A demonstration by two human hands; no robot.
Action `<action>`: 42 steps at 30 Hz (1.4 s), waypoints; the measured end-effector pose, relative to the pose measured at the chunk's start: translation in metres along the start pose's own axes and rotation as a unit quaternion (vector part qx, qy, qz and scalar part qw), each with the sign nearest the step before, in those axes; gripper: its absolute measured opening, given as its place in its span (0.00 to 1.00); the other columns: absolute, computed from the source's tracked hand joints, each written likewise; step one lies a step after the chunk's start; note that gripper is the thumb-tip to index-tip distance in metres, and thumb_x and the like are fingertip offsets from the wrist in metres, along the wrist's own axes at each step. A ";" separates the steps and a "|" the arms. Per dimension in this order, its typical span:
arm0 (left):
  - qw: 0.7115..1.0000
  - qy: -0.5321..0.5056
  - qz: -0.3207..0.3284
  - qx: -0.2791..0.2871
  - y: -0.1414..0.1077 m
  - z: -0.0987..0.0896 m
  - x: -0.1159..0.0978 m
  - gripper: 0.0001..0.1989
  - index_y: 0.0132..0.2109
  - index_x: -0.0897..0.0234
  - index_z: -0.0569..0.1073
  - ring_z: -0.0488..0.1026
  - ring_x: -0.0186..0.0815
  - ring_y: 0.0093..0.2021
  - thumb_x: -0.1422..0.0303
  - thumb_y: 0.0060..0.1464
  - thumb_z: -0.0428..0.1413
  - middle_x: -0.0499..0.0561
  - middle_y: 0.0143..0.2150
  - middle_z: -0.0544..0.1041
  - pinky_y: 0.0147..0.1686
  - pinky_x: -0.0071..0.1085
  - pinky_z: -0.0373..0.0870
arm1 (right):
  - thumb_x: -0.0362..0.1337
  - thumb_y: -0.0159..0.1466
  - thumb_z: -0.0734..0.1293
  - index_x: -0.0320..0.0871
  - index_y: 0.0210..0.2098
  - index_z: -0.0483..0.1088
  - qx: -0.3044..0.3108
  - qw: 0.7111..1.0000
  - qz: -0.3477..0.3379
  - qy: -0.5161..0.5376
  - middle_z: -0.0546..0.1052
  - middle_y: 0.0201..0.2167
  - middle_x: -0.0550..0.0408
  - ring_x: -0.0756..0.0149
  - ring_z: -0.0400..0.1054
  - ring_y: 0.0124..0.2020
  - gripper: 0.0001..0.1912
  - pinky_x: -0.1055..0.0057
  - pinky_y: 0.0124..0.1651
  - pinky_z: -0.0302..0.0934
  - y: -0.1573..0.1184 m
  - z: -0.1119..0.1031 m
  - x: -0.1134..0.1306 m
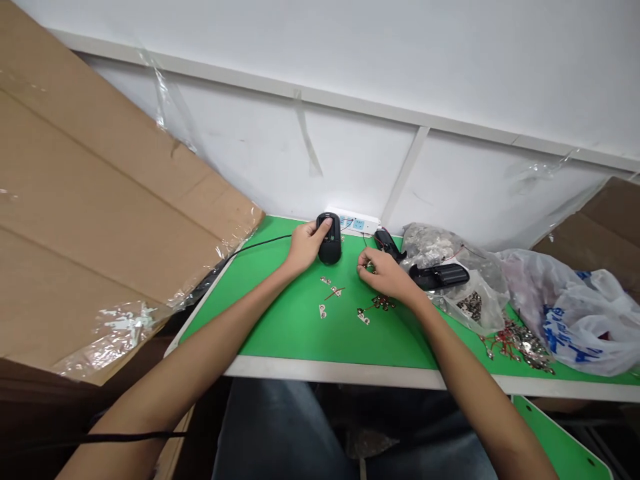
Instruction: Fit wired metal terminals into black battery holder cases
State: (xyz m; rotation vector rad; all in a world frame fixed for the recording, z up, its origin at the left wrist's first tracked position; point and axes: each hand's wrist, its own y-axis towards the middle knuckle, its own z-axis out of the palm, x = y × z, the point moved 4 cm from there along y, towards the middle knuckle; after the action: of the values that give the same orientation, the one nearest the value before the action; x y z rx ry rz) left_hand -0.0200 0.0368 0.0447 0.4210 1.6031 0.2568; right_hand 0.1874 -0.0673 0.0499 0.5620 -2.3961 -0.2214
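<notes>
- Left hand: fingers closed around black cylindrical housing.
- Right hand: fingers pinched on small metal terminal.
- Wired terminals lie below those fingers on green mat.

Going by my feed, using the green workbench as reference: white power strip on its far edge, white panel wall rising behind it. Big cardboard sheet leaning over its left end. On its right end: clear bag of metal parts, white-and-blue plastic bag, loose pile of wired metal tabs.
</notes>
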 end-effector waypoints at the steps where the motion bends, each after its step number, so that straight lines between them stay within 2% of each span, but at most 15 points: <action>1: 1.000 0.002 0.002 0.007 0.000 0.001 0.001 0.32 0.29 0.65 0.75 0.62 0.31 0.26 0.38 0.60 0.60 0.47 0.25 0.71 0.26 0.29 0.56 | 0.34 0.67 0.65 0.45 0.39 0.67 0.004 1.000 -0.002 -0.002 0.75 0.37 0.54 0.61 0.67 0.37 0.01 0.67 0.42 0.57 0.000 0.001 0.000; 9: 0.999 0.021 0.020 0.021 -0.007 0.008 0.001 0.30 0.30 0.65 0.75 0.64 0.32 0.28 0.40 0.63 0.57 0.47 0.26 0.71 0.28 0.29 0.57 | 0.34 0.67 0.65 0.45 0.39 0.67 0.034 0.999 -0.006 -0.012 0.75 0.37 0.54 0.61 0.66 0.36 0.01 0.66 0.41 0.57 -0.004 0.008 0.003; 18: 0.997 0.056 0.035 0.033 -0.007 0.009 -0.006 0.30 0.28 0.64 0.72 0.63 0.32 0.27 0.42 0.64 0.57 0.47 0.25 0.70 0.28 0.29 0.56 | 0.34 0.68 0.64 0.45 0.40 0.67 0.018 1.000 -0.007 -0.014 0.75 0.38 0.54 0.61 0.67 0.38 0.01 0.66 0.42 0.57 -0.002 0.003 -0.002; 25: 0.999 0.034 0.013 0.029 -0.009 0.007 -0.001 0.30 0.30 0.65 0.76 0.66 0.32 0.28 0.41 0.63 0.59 0.47 0.26 0.73 0.30 0.29 0.60 | 0.33 0.66 0.64 0.45 0.40 0.66 0.032 0.999 -0.019 -0.015 0.75 0.40 0.53 0.60 0.67 0.40 0.03 0.66 0.45 0.58 0.001 0.009 -0.002; 30: 0.999 -0.007 0.001 0.033 -0.008 0.005 0.002 0.29 0.33 0.67 0.78 0.70 0.33 0.31 0.42 0.63 0.60 0.50 0.29 0.77 0.33 0.29 0.65 | 0.33 0.67 0.64 0.46 0.40 0.66 0.028 0.999 -0.018 -0.014 0.74 0.38 0.55 0.62 0.65 0.38 0.03 0.67 0.41 0.56 -0.002 0.015 0.003; 34: 0.999 -0.038 0.011 0.007 -0.005 0.001 0.004 0.26 0.41 0.65 0.77 0.72 0.35 0.36 0.44 0.62 0.61 0.49 0.35 0.78 0.38 0.29 0.70 | 0.32 0.66 0.65 0.45 0.39 0.67 0.005 1.000 -0.030 -0.007 0.74 0.36 0.55 0.62 0.66 0.37 0.03 0.67 0.41 0.57 -0.001 0.016 0.001; 37: 0.998 -0.060 0.015 -0.012 -0.002 -0.003 0.004 0.24 0.47 0.63 0.75 0.74 0.36 0.39 0.45 0.60 0.63 0.49 0.39 0.78 0.42 0.31 0.73 | 0.33 0.67 0.67 0.45 0.39 0.71 -0.002 0.997 -0.055 0.046 0.75 0.36 0.55 0.62 0.69 0.38 0.01 0.67 0.43 0.61 0.003 0.014 0.000; 39: 0.997 -0.079 0.003 -0.001 -0.001 -0.003 0.004 0.24 0.51 0.62 0.75 0.75 0.37 0.39 0.48 0.60 0.63 0.50 0.41 0.78 0.41 0.32 0.74 | 0.34 0.68 0.68 0.45 0.39 0.73 -0.008 0.994 -0.044 0.095 0.76 0.35 0.55 0.63 0.70 0.36 0.01 0.67 0.42 0.63 0.005 0.010 -0.001; 42: 0.991 -0.111 -0.045 0.052 -0.005 0.003 0.005 0.26 0.60 0.59 0.73 0.75 0.37 0.37 0.53 0.60 0.64 0.50 0.42 0.79 0.39 0.32 0.74 | 0.38 0.68 0.70 0.45 0.40 0.77 -0.035 0.989 -0.001 0.143 0.79 0.33 0.56 0.64 0.72 0.35 0.04 0.67 0.41 0.64 0.006 0.000 -0.005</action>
State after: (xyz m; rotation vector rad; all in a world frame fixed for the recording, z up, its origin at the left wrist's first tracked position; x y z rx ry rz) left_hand -0.0174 0.0338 0.0378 0.4392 1.4163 0.0551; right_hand 0.1886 -0.0599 0.0488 0.5264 -2.1029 -0.2095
